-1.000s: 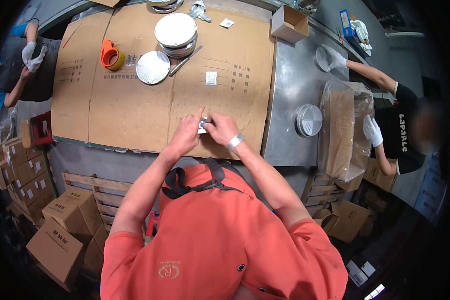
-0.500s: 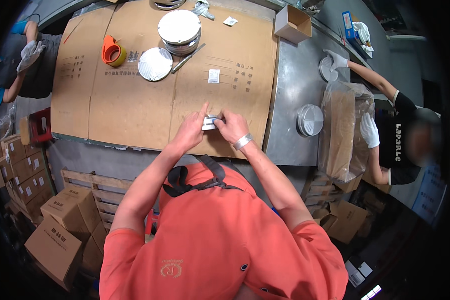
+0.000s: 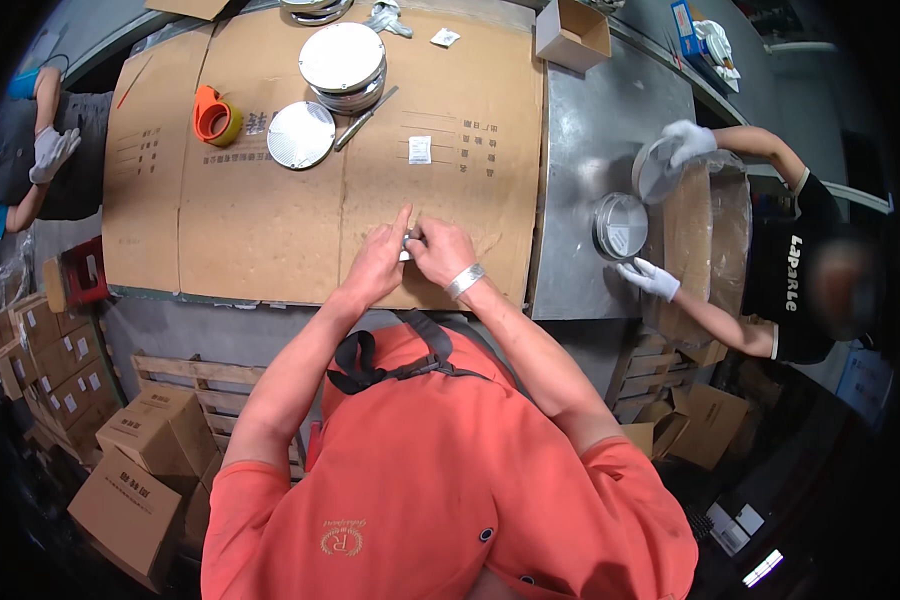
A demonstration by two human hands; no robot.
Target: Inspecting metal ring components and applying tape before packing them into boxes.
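At the far left we note a co-worker's white-gloved hand (image 3: 54, 155); the rest of that person is partly cut off by the dark lens rim. On the cardboard sheet (image 3: 260, 230) we find an orange tape dispenser (image 3: 215, 118), then a flat round disc (image 3: 301, 135) and a stack of discs (image 3: 342, 58), its lower pieces largely covered by the top one. A slim rod (image 3: 367, 118) lies slantwise just beside; its kind is hard to make out. Near the cardboard's near edge, the person's left hand (image 3: 375, 265) extends its index finger straight away from the body, its other fingers curled against a small pale item (image 3: 405, 255). The item sits between both hands, mostly covered; only a sliver shows, so we cannot tell which way it points or how its long axis runs. The right hand (image 3: 442, 250) bends its thumb onto the item, its remaining fingertips hidden. We find the item pinched between the two hands, the exact finger contacts concealed. On the metal table (image 3: 590, 120) at right, we see a round stack (image 3: 621, 225), beside a second co-worker's gloved hands (image 3: 688, 143).
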